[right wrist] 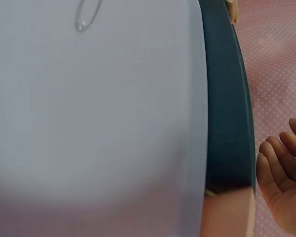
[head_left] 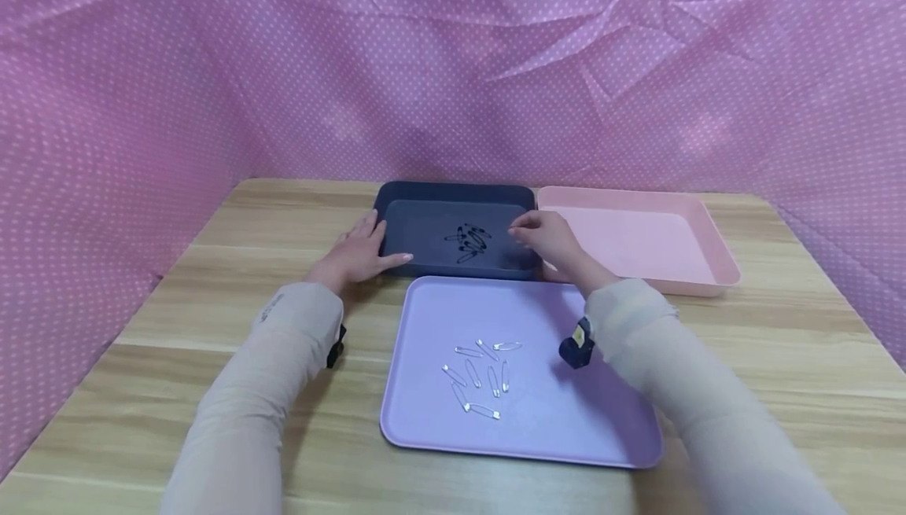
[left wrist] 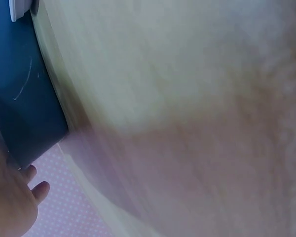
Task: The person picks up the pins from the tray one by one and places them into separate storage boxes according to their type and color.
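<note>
My left hand (head_left: 359, 254) rests at the left end of the dark blue tray (head_left: 418, 236), fingers spread along its outer side and thumb extended over the front rim. Several black safety pins (head_left: 470, 241) lie in a loose cluster on that tray's floor. Above the tray's right end hovers my right hand (head_left: 548, 238), fingers loosely bent and thumb near the index finger; no object shows between them. In the right wrist view, the right hand's fingers (right wrist: 281, 165) are curved. Silver safety pins (head_left: 483, 377) are scattered over the flat lilac tray (head_left: 566, 421) in front.
A pink tray (head_left: 718, 251) stands against the right side of the dark blue one, partly behind my right forearm. The trays sit on a wood-grain table (head_left: 778, 373). Pink dotted cloth (head_left: 453, 75) hangs around the back and sides.
</note>
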Action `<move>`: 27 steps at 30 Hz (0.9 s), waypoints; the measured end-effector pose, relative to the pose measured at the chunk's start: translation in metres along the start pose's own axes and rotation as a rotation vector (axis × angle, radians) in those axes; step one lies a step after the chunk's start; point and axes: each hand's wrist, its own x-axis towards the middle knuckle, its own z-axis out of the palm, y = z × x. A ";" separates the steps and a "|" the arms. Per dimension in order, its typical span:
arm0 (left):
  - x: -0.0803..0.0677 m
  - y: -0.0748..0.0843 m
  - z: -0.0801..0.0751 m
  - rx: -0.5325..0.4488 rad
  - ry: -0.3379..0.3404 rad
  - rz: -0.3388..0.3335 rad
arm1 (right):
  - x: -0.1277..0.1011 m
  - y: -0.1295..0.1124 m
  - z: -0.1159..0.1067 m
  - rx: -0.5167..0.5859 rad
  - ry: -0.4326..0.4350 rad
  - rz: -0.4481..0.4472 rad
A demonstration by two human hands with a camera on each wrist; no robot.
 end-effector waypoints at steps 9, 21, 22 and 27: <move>-0.008 0.005 0.001 0.006 0.058 0.070 | -0.018 0.016 -0.029 -0.069 0.079 -0.118; -0.025 0.025 -0.007 -0.102 0.187 0.258 | -0.050 0.046 -0.076 -0.142 0.188 -0.119; -0.027 0.027 -0.008 -0.117 0.189 0.267 | -0.053 0.049 -0.079 -0.153 0.204 -0.117; -0.036 0.037 -0.007 -0.222 0.191 0.299 | -0.065 0.061 -0.097 -0.164 0.236 -0.085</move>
